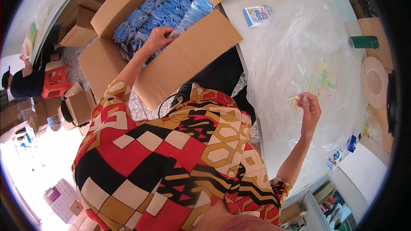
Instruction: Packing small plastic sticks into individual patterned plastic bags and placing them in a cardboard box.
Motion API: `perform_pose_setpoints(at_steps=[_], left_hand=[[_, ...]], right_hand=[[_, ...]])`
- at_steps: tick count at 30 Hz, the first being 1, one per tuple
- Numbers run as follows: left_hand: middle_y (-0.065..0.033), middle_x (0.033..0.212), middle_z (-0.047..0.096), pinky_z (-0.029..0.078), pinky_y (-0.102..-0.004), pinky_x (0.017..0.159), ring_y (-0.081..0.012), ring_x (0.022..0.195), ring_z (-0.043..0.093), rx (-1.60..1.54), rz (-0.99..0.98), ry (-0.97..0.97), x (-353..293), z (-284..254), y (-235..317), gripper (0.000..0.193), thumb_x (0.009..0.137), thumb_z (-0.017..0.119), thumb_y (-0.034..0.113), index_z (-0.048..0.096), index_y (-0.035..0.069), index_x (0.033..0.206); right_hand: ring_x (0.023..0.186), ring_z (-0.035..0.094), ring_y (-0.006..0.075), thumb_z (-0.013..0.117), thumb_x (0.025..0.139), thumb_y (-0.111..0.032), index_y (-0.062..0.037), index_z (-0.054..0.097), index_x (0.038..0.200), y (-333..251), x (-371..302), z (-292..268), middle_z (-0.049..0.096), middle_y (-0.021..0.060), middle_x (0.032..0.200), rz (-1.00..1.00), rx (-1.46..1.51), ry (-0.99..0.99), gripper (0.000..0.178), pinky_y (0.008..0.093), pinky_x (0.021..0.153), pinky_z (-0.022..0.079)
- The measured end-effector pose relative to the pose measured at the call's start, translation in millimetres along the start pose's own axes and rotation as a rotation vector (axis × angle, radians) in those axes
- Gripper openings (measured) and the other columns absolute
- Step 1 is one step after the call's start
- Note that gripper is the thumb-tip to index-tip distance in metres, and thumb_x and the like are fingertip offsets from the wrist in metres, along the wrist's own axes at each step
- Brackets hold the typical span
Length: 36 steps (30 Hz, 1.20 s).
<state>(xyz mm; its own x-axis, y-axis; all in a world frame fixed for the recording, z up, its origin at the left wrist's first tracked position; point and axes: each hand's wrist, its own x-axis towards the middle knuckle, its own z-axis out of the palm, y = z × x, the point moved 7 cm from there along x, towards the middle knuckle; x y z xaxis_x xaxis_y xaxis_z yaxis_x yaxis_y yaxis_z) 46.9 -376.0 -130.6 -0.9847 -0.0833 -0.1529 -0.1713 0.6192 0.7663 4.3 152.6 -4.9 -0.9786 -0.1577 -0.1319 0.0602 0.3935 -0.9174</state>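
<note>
A: Where is the left hand (157, 38)?

B: Down in the open cardboard box (201, 47), a corrugated brown carton with its flaps folded out. The fingers are curled around one of the blue-and-white packets (171, 10), small glossy pouches with striped edges, heaped loosely inside.

A: And the right hand (309, 105)?

B: Raised over the white counter (278, 0), well apart from the left. Its fingertips are pinched together on a few thin yellow sticks (294, 99), straight and slender like little straws.

A: What lies under it?

B: A wide sheet of clear plastic film (295, 47), crinkled and shiny, spread across the counter. A loose scatter of green and yellow sticks (324, 79) lies on it just beyond the hand.

A: Anything else on the counter?

B: One flat blue-and-white packet (257, 16) lies alone near the box. At the far edge there is a dark green rectangular thing (364, 42) and a round, pale roll of tape (373, 81), lying flat.
</note>
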Motion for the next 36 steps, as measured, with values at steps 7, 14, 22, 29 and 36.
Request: perform_pose_setpoints(at_steps=[7,14,22,29,36], left_hand=[[-0.0024,0.063,0.047,0.034,-0.0268,0.051,-0.0087,0.057,0.039,-0.01,0.2,0.221,8.7,-2.0,11.6,0.021,0.078,0.071,0.013,0.057,-0.001,0.08],[-0.0027,0.066,0.05,0.041,-0.0252,0.055,-0.0081,0.06,0.044,-0.095,0.149,0.169,22.4,9.6,-4.0,0.022,0.076,0.074,0.013,0.056,0.0,0.076],[-0.0042,0.08,0.059,0.048,-0.0273,0.063,-0.0145,0.066,0.057,0.135,0.173,0.365,22.1,-2.8,11.7,0.037,0.069,0.08,0.022,0.057,0.006,0.093],[-0.0049,0.09,0.061,0.048,-0.0322,0.064,-0.0196,0.071,0.06,0.238,0.052,0.146,40.9,1.5,2.5,0.048,0.064,0.08,0.032,0.056,0.008,0.098],[-0.0114,0.107,0.061,0.049,-0.0332,0.079,-0.0234,0.091,0.061,0.393,0.15,-0.07,39.2,-18.6,52.7,0.07,0.062,0.081,0.026,0.047,0.005,0.12]], right_hand=[[0.076,0.056,0.0086,0.052,0.093,-0.009,-0.0023,0.06,0.101,10.7,-2.3,-0.5,0.062,0.0028,0.088,0.025,0.035,-0.018,0.013,0.0237,0.07,0.047],[0.076,0.056,0.0087,0.053,0.093,-0.008,-0.0021,0.059,0.101,9.5,-0.8,4.4,0.062,0.0026,0.089,0.042,0.057,-0.038,0.012,0.023,0.072,0.045],[0.077,0.057,0.009,0.053,0.092,-0.007,-0.0026,0.059,0.102,15.5,-5.4,3.6,0.062,0.0027,0.089,0.068,0.063,-0.026,0.012,0.0235,0.071,0.046],[0.077,0.057,0.0098,0.051,0.092,-0.007,-0.0017,0.06,0.101,11.6,-6.4,-1.5,0.062,0.0035,0.089,0.065,0.024,-0.024,0.013,0.0243,0.072,0.046],[0.078,0.057,0.011,0.052,0.092,-0.009,-0.0014,0.06,0.1,18.6,-13.4,-8.2,0.062,0.0039,0.088,0.096,0.031,0.023,0.014,0.025,0.074,0.046]])
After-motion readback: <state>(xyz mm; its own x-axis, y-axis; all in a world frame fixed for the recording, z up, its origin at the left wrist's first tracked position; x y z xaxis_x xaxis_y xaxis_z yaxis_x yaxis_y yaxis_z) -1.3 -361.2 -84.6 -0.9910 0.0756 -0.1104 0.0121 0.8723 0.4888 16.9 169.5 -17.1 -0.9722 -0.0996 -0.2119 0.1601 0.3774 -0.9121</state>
